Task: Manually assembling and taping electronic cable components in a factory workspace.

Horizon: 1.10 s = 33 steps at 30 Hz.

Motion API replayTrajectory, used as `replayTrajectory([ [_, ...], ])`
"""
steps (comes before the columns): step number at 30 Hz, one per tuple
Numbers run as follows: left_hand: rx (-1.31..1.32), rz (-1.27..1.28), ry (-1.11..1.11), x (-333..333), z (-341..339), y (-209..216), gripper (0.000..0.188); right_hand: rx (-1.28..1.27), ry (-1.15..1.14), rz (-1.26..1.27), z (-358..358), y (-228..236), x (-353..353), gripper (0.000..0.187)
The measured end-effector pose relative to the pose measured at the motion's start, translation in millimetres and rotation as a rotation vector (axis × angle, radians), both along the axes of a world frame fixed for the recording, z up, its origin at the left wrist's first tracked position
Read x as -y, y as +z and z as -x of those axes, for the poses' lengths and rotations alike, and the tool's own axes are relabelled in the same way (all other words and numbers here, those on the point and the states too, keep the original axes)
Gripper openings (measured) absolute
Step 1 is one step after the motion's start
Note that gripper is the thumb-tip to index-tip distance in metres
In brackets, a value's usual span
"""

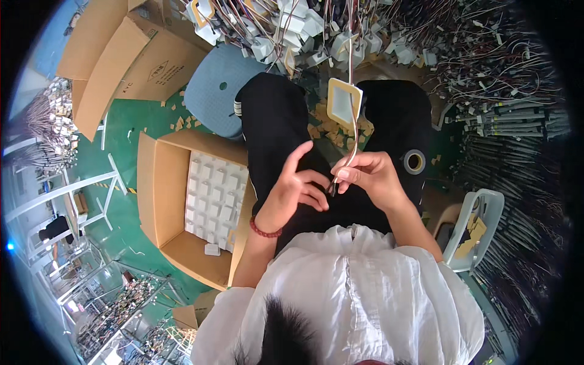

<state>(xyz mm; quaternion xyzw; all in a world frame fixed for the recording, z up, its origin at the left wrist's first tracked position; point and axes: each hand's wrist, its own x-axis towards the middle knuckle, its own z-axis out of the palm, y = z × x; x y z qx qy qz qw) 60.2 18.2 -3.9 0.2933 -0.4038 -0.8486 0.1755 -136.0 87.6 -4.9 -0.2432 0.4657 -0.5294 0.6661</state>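
Note:
My right hand pinches a thin cable between thumb and fingertips, above my lap. The cable runs upward past a white rectangular part with a tan border, which hangs at it between my knees. A dark end of the cable shows just below the fingertips. Close by on the left, my left hand has its index finger stretched out and the other fingers loosely bent and apart. Nothing shows in it, and it appears apart from the cable.
A cardboard box with rows of white blocks stands at my left, below a blue stool. Bundled cables fill the far and right sides. A tape roll lies by my right leg, near a white bin with tan pieces.

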Motion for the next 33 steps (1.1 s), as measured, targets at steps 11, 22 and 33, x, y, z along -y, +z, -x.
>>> replayTrajectory([
  [11, -0.666, -0.728, -0.047, -25, 35, -2, 0.089, -0.251, -0.211, 0.259, -17, -15, -6, 0.01],
  [22, -0.634, -0.728, 0.009, -31, 32, 3, 0.082, -0.344, -0.205, 0.385, -18, -14, -5, 0.012],
  [33, -0.454, -0.571, 0.066, -34, 29, 8, 0.056, -0.503, -0.218, 0.467, -22, -7, -4, 0.014],
])
